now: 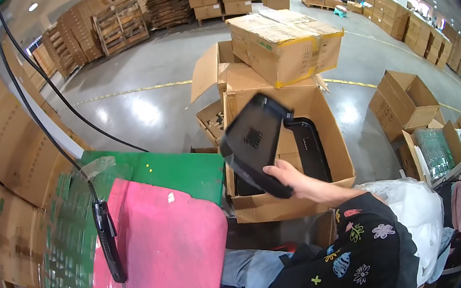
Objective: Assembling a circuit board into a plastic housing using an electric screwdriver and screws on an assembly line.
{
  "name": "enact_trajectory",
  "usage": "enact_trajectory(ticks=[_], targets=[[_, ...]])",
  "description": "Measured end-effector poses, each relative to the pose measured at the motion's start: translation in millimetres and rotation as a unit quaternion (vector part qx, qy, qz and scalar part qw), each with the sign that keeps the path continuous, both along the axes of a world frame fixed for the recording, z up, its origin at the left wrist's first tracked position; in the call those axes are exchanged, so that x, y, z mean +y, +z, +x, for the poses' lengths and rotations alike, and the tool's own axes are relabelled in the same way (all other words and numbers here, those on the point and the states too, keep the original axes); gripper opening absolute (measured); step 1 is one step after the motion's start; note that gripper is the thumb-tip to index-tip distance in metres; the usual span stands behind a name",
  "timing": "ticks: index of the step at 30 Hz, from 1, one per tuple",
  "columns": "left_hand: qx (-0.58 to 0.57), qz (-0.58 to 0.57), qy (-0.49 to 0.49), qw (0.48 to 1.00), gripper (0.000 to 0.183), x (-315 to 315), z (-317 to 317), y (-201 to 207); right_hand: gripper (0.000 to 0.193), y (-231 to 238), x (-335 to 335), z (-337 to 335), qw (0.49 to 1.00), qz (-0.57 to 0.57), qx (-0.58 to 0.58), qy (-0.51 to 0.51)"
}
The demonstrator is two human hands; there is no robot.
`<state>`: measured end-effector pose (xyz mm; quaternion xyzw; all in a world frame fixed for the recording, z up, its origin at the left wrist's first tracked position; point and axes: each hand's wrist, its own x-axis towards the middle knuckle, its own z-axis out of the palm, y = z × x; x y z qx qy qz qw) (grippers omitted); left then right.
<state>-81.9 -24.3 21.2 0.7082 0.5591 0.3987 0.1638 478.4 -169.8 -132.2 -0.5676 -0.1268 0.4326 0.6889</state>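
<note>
My right hand (pixel 289 177) grips the near edge of a black plastic housing (pixel 253 139), a flat shell with a small pattern in its middle. The shell is tilted and slightly blurred, held over an open cardboard box (pixel 292 202). Inside that box lies another black plastic part (pixel 310 143) with a rounded corner, partly covered by the held one. My left hand is out of sight.
To the left, a black electric screwdriver (pixel 107 239) hangs on a cord above a pink mat (pixel 168 249) and green worktop (pixel 174 174). A taped carton (pixel 293 47) rests behind the open box. More open cartons (pixel 406 102) and a white plastic bag (pixel 405 209) are at right.
</note>
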Motion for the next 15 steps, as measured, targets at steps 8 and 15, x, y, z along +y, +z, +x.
enact_trajectory(ticks=[8,15], targets=[[-0.037,-0.167,-0.306,0.937,0.038,-3.7,132.8,12.1,0.064,48.4,41.0,-97.0,0.948,0.314,-0.044,0.014],[0.057,-0.008,-0.251,0.966,0.040,10.6,142.6,-6.1,0.057,40.8,40.9,-131.2,0.966,0.231,-0.116,0.021]])
